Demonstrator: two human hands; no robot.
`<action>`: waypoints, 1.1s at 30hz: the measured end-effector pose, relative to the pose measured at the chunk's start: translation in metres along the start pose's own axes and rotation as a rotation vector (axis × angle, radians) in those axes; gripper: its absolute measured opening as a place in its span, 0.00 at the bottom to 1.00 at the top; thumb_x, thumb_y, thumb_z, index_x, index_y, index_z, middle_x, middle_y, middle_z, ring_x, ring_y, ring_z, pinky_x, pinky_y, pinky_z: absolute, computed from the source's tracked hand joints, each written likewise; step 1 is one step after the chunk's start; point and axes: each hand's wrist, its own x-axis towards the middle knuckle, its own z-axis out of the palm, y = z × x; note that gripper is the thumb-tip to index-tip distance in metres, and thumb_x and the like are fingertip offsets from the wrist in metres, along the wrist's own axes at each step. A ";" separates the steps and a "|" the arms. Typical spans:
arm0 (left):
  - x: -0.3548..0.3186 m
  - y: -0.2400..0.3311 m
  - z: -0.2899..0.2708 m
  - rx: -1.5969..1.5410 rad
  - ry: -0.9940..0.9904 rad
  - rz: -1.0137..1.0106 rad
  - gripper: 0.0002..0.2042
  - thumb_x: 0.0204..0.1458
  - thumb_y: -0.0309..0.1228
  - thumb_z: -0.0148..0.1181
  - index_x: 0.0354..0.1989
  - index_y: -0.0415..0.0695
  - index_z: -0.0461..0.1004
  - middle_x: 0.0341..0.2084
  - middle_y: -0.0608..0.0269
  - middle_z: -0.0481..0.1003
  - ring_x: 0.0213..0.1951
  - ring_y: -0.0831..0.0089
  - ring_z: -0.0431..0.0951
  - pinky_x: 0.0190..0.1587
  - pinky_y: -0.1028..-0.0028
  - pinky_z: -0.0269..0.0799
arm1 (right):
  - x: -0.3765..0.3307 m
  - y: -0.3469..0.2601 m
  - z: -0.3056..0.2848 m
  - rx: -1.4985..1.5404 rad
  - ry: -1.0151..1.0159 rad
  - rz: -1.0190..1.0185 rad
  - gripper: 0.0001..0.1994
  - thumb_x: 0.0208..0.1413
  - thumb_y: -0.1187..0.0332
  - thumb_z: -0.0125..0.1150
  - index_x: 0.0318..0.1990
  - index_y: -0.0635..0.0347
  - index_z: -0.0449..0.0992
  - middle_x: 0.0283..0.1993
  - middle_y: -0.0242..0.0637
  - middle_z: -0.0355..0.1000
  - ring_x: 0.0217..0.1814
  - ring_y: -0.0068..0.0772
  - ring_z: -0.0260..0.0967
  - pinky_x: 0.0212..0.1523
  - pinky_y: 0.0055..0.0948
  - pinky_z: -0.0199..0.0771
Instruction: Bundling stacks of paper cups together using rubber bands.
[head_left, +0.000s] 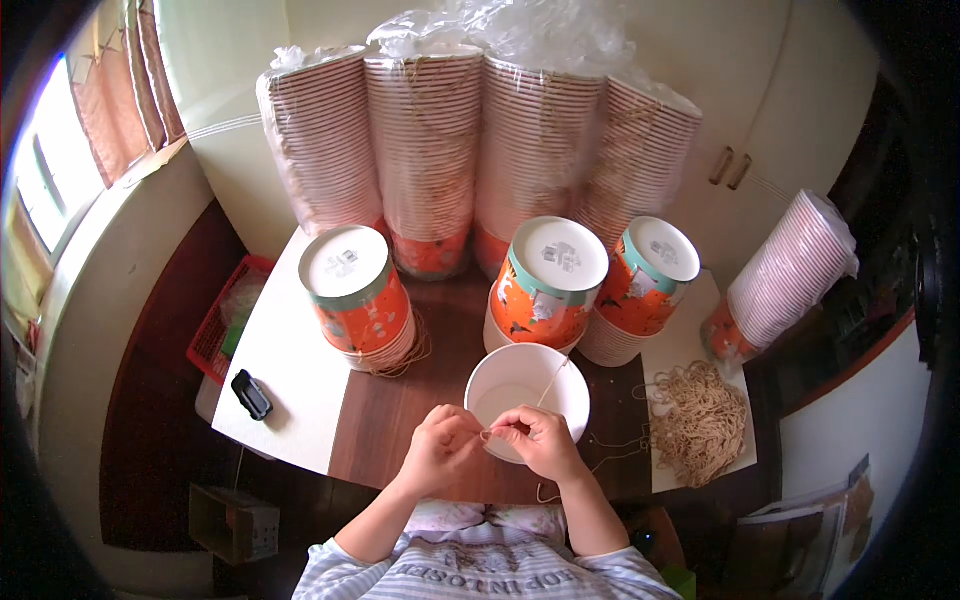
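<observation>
A white paper bucket (482,385) stands with its opening up near the table's front edge. Over its near rim, my left hand (440,448) and my right hand (545,440) meet, fingers pinched on a thin beige cord (552,384). A length of that cord slants across the bucket's opening to its far rim. Both hands are closed, and the fingers partly hide where the cord runs between them. A large tangled heap of the same beige cord (697,425) lies to the right, with loose strands trailing toward my right forearm.
Behind the bucket stand upside-down stacks of orange buckets: a left stack (365,300), a middle stack (550,290) and a right stack (645,285). Several tall plastic-wrapped stacks (425,150) rise behind; another wrapped stack (790,265) leans at right. A black case (251,395) lies at left.
</observation>
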 end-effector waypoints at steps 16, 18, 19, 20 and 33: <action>-0.005 -0.012 0.001 -0.604 0.154 -0.280 0.02 0.51 0.23 0.52 0.29 0.39 0.67 0.24 0.69 0.70 0.29 0.84 0.68 0.33 0.84 0.64 | -0.001 -0.003 0.003 -0.156 0.042 0.019 0.03 0.48 0.75 0.57 0.28 0.65 0.72 0.26 0.38 0.73 0.29 0.28 0.72 0.30 0.24 0.70; -0.005 -0.015 0.001 -0.574 0.174 -0.285 0.02 0.51 0.23 0.52 0.28 0.39 0.67 0.25 0.69 0.70 0.29 0.84 0.68 0.34 0.83 0.64 | -0.001 -0.003 0.004 -0.150 0.039 0.013 0.03 0.49 0.75 0.56 0.28 0.65 0.71 0.25 0.38 0.72 0.29 0.28 0.72 0.30 0.24 0.70; -0.004 -0.016 0.002 -0.575 0.171 -0.285 0.02 0.51 0.23 0.52 0.28 0.39 0.67 0.25 0.69 0.70 0.29 0.84 0.68 0.34 0.83 0.64 | -0.001 -0.003 0.003 -0.148 0.044 0.008 0.03 0.49 0.76 0.55 0.27 0.65 0.71 0.25 0.38 0.72 0.29 0.28 0.71 0.30 0.24 0.70; -0.004 -0.016 0.003 -0.561 0.188 -0.284 0.02 0.51 0.23 0.52 0.28 0.39 0.67 0.24 0.69 0.69 0.28 0.84 0.68 0.32 0.84 0.64 | -0.001 -0.002 0.003 -0.150 0.046 0.009 0.03 0.49 0.76 0.55 0.27 0.65 0.71 0.25 0.38 0.72 0.29 0.28 0.71 0.30 0.24 0.70; -0.001 -0.005 0.000 0.149 0.170 -0.111 0.05 0.41 0.24 0.60 0.26 0.40 0.70 0.22 0.62 0.69 0.24 0.73 0.67 0.26 0.77 0.64 | 0.001 -0.007 -0.006 -0.036 -0.053 0.013 0.03 0.49 0.74 0.54 0.28 0.63 0.69 0.25 0.40 0.71 0.28 0.37 0.71 0.29 0.29 0.69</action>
